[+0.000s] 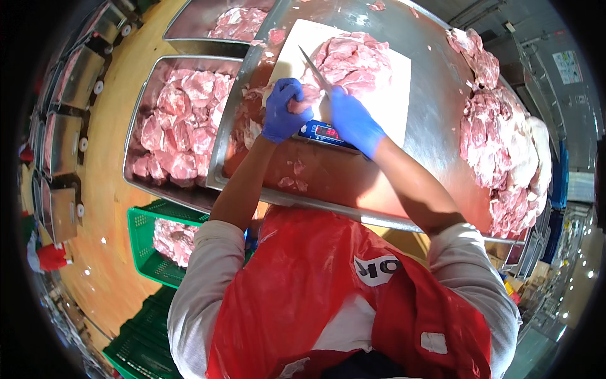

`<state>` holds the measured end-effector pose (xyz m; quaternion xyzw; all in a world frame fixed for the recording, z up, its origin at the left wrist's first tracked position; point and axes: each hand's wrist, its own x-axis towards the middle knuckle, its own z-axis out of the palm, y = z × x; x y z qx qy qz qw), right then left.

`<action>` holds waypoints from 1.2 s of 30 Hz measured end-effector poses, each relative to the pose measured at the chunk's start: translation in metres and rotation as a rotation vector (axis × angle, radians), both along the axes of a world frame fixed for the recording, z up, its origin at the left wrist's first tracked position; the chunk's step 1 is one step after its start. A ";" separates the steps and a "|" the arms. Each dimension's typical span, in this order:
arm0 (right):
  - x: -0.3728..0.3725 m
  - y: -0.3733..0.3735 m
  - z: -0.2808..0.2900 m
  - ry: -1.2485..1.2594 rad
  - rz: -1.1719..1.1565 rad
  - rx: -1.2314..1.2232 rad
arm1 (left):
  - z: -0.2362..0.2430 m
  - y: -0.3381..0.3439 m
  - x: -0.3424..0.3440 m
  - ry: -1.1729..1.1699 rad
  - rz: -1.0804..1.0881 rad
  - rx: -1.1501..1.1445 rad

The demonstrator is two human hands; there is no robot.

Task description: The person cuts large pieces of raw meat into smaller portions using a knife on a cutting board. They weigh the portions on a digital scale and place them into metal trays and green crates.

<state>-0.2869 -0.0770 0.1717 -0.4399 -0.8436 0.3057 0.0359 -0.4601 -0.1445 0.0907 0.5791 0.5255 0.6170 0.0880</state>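
My left hand (285, 110), in a blue glove, is closed on a piece of raw meat (307, 99) at the left part of a white cutting board (396, 114). A knife (314, 67) is gripped in my right hand (355, 120), also blue-gloved. Its blade points away and to the left, lying between the held piece and a large pile of raw meat (353, 60) on the board. Just below both hands sits a blue digital scale (323, 132) with a lit red display, partly covered by my right hand.
The steel table (435, 82) carries a heap of meat (499, 139) along its right edge and scraps at left. Left of it stands a steel bin of meat chunks (177, 126), with another bin (237, 25) beyond. Green crates (142, 243) and wheeled steel carts (60, 145) stand farther left.
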 end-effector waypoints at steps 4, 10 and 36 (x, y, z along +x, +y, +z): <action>-0.045 0.011 -0.005 -0.182 0.113 0.267 | 0.000 0.000 -0.009 0.081 -0.053 0.031; 0.051 -0.026 0.002 -0.241 0.166 0.091 | -0.007 0.004 -0.031 -0.011 -0.079 0.016; 0.003 -0.055 -0.030 1.413 -0.990 -0.698 | 0.024 0.274 -0.028 0.093 -0.764 -0.568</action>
